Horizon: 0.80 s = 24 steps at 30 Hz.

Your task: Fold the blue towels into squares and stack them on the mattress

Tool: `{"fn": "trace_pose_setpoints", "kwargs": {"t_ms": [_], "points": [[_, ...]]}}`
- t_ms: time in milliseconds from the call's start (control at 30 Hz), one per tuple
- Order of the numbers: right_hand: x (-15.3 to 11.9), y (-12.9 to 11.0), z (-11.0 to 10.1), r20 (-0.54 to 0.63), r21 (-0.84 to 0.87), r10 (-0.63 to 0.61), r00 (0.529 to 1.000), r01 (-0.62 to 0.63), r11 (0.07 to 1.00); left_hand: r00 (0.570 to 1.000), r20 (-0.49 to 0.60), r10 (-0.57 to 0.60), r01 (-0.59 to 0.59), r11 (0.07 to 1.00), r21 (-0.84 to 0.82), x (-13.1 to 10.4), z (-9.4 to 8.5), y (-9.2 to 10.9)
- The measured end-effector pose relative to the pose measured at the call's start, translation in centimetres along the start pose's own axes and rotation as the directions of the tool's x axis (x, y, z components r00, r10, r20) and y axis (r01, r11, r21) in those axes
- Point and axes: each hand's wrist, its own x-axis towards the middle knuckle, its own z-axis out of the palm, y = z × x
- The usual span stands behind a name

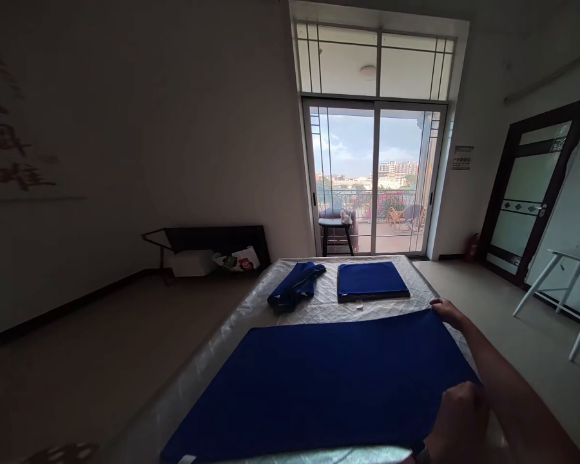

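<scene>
A large blue cloth [319,380] lies spread over the near part of a pale quilted mattress [326,310]. At its far right corner, my right hand [448,312] pinches the cloth's edge. Nearer to me, my left hand [460,415] is closed on the right side of the same cloth; its fingertips are hidden, and a dark band circles the wrist. Beyond the spread cloth lies a neatly folded blue cloth [373,280], with a loosely bunched blue cloth [297,285] to its left.
Against the left wall stands a low black bench or frame [217,240] with a white box [191,263] and a printed bag [239,259]. Glass sliding doors [376,180] are ahead. At the right are a dark-framed door [536,193], a white table [573,256] and a fire extinguisher [472,248].
</scene>
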Motion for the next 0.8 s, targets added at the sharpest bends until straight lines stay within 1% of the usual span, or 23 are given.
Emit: {"fn": "trace_pose_setpoints", "kwargs": {"t_ms": [33,100,167,233,267,333,400,433,500,567,600,633,667,733,767,800], "points": [[-0.2,-0.3,-0.4,0.032,0.039,-0.002,0.999,0.0,0.999,1.0,-0.03,-0.007,0.006,0.999,-0.035,-0.5,-0.8,0.6],[-0.4,-1.2,-0.8,0.094,0.11,-0.011,0.995,0.0,0.994,0.995,-0.089,-0.037,0.032,0.998,-0.055,-1.4,-2.8,1.5],[-0.6,-2.2,-0.4,0.146,0.175,-0.035,0.989,0.009,0.984,0.99,-0.12,-0.075,0.066,0.995,-0.078,-2.7,-5.3,1.5],[-0.8,-3.6,0.9,0.188,0.237,-0.08,0.979,0.034,0.971,0.977,-0.175,-0.12,0.103,0.989,-0.108,-4.3,-8.1,0.5],[-0.8,-4.5,1.9,0.206,0.266,-0.109,0.973,0.052,0.963,0.967,-0.21,-0.144,0.12,0.985,-0.124,-5.3,-9.6,-0.3],[-1.0,-6.5,4.5,0.235,0.315,-0.169,0.957,0.09,0.945,0.939,-0.278,-0.202,0.164,0.974,-0.154,-7.8,-12.7,-2.4],[-1.1,-9.0,8.0,0.271,0.365,-0.243,0.932,0.134,0.921,0.901,-0.333,-0.28,0.228,0.956,-0.186,-10.8,-16.0,-4.5],[-1.3,-10.4,10.0,0.292,0.394,-0.296,0.91,0.167,0.904,0.878,-0.358,-0.316,0.257,0.944,-0.205,-12.4,-17.6,-5.5],[-1.9,-13.7,14.6,0.313,0.444,-0.434,0.845,0.273,0.853,0.829,-0.414,-0.376,0.292,0.922,-0.254,-15.9,-21.0,-7.1],[-2.8,-17.2,19.7,0.287,0.427,-0.579,0.763,0.439,0.79,0.77,-0.478,-0.423,0.313,0.903,-0.296,-19.6,-24.4,-8.2],[-3.4,-19.0,22.3,0.262,0.377,-0.637,0.725,0.531,0.759,0.731,-0.523,-0.438,0.324,0.897,-0.299,-21.3,-26.1,-8.6],[-4.1,-20.8,25.0,0.241,0.32,-0.684,0.688,0.61,0.726,0.682,-0.582,-0.444,0.34,0.896,-0.285,-23.0,-27.6,-9.0],[-4.8,-22.5,27.7,0.229,0.255,-0.719,0.656,0.673,0.695,0.622,-0.65,-0.437,0.364,0.896,-0.255,-24.6,-29.1,-9.4],[-6.2,-25.4,32.8,0.249,0.141,-0.753,0.609,0.746,0.65,0.489,-0.774,-0.401,0.441,0.88,-0.177,-27.2,-31.8,-10.6],[-6.8,-26.6,35.2,0.274,0.097,-0.756,0.595,0.765,0.637,0.436,-0.813,-0.385,0.497,0.857,-0.14,-28.3,-32.8,-11.3],[-7.4,-27.4,37.4,0.305,0.058,-0.752,0.584,0.777,0.627,0.397,-0.838,-0.373,0.563,0.821,-0.099,-29.2,-33.8,-12.3]]}}
